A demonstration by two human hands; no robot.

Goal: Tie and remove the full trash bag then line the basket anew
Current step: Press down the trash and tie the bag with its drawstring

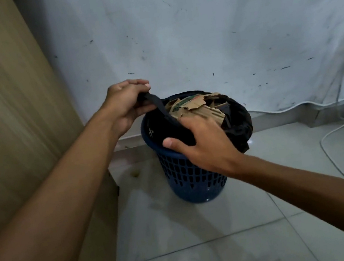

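A blue perforated plastic basket (pixel 193 178) stands on the tiled floor by the wall. A black trash bag (pixel 238 124) lines it, its edge still draped over the right rim. Torn brown cardboard (pixel 194 107) fills the bag to the top. My left hand (pixel 127 102) grips a pulled-up strip of the bag's edge above the basket's left rim. My right hand (pixel 202 142) holds the bag's near edge over the front of the basket, thumb out to the left. The strip stretches between both hands.
A beige wooden cabinet side (pixel 4 100) stands close on the left. The scuffed white wall (pixel 196 36) is right behind the basket. White cables (pixel 333 129) lie on the floor at the right. Pale floor tiles (pixel 206 237) spread in front.
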